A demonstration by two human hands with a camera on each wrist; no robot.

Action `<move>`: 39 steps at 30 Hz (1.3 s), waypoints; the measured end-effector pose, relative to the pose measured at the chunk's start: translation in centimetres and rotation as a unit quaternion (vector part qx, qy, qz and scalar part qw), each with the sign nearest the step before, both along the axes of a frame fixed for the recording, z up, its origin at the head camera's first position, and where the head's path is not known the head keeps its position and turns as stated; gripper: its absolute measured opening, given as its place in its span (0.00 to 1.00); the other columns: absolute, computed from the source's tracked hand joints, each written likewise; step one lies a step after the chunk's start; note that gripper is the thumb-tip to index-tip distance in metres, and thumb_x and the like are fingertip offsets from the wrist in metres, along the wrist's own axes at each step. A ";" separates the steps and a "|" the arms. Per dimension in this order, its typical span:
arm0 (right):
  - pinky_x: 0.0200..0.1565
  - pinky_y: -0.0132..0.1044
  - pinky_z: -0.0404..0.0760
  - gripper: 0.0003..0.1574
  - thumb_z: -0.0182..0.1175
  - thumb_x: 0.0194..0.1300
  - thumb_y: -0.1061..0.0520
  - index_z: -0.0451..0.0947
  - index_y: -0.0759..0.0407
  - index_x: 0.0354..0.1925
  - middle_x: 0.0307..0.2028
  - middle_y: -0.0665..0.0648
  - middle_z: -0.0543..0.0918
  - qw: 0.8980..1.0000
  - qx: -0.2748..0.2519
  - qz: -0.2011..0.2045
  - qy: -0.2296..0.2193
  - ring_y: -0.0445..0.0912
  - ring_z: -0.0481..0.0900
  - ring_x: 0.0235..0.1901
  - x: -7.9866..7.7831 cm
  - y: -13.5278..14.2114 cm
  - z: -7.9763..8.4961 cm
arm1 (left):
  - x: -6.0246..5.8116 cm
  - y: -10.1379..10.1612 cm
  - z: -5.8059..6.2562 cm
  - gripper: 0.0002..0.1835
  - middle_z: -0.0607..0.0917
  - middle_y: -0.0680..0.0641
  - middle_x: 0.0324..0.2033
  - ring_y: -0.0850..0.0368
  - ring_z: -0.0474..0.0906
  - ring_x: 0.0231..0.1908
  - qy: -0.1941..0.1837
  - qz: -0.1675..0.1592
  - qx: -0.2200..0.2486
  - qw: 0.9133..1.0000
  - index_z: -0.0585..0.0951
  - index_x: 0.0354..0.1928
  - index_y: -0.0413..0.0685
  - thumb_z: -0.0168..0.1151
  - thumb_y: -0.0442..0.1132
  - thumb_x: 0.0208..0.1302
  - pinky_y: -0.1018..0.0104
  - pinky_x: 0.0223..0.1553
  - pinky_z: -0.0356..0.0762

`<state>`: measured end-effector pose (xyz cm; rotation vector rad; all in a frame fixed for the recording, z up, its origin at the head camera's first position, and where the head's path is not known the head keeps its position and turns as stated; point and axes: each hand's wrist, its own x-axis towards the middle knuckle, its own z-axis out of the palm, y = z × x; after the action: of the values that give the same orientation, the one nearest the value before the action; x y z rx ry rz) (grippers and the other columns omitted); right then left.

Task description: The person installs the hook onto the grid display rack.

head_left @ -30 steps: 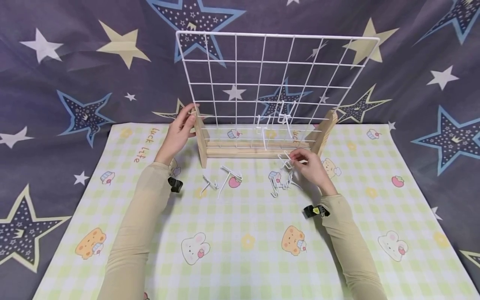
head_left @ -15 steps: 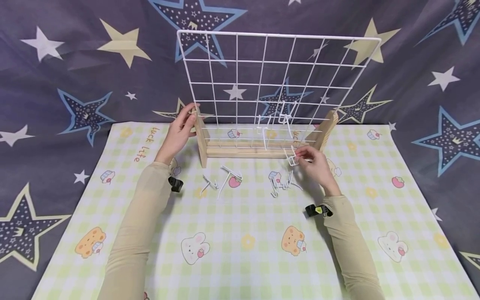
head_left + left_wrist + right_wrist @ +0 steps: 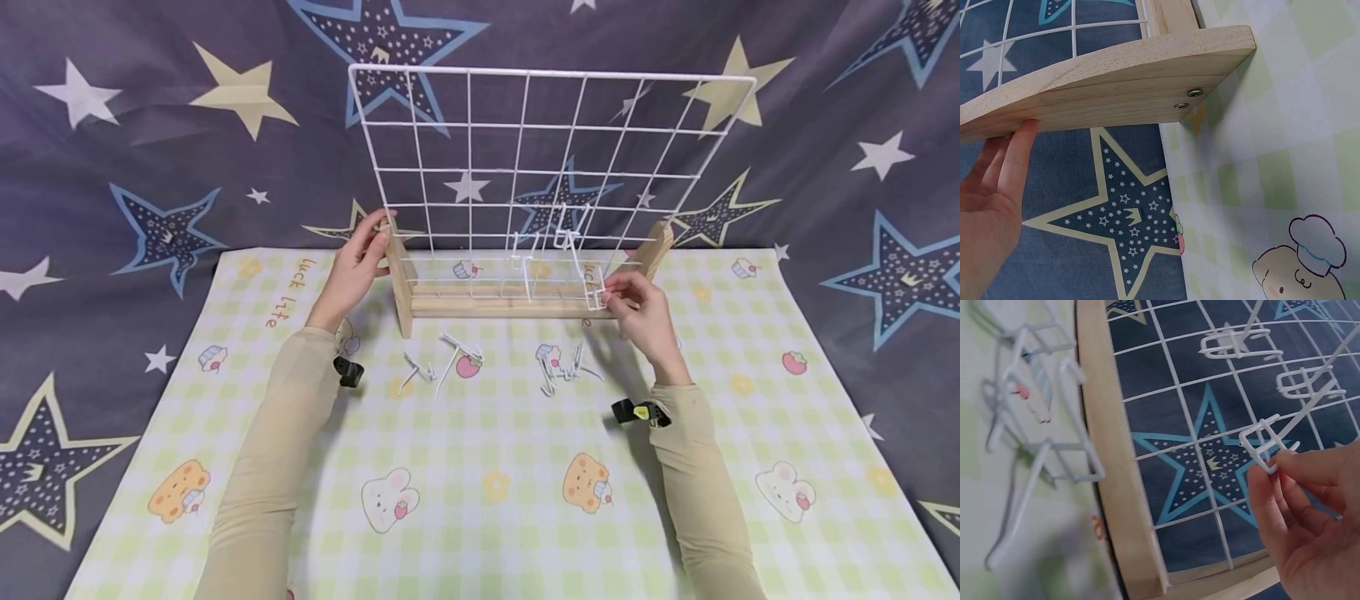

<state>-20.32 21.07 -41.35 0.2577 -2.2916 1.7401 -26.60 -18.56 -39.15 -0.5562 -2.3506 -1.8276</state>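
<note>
Fingers [image 3: 1267, 509] pinching hook [image 3: 1280, 435], "luck life" tablecloth [image 3: 480, 433]

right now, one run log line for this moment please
left hand: holds wooden stand | right hand: pinches white hook near wire rack | on rack: two hooks | on table: loose hooks

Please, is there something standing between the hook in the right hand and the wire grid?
Nothing visible stands in between: the right hand pinches the white hook right by the wire grid. The two hanging hooks sit to its left.
</note>
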 end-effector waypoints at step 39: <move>0.35 0.29 0.84 0.13 0.52 0.60 0.79 0.70 0.85 0.45 0.30 0.55 0.78 0.986 -0.148 -0.072 0.003 0.41 0.79 0.28 -2.5 -1.1 -0.9 | -0.2 -0.1 -0.1 0.22 0.75 0.28 0.55 0.35 0.75 0.53 0.011 -0.008 -0.003 1.000 0.64 0.69 0.42 0.44 0.38 0.77 0.47 0.45 0.82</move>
<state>-22.81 19.98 -42.27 0.0389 -1.9579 1.9651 -26.75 -18.69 -39.22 -0.5937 -2.3441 -1.8118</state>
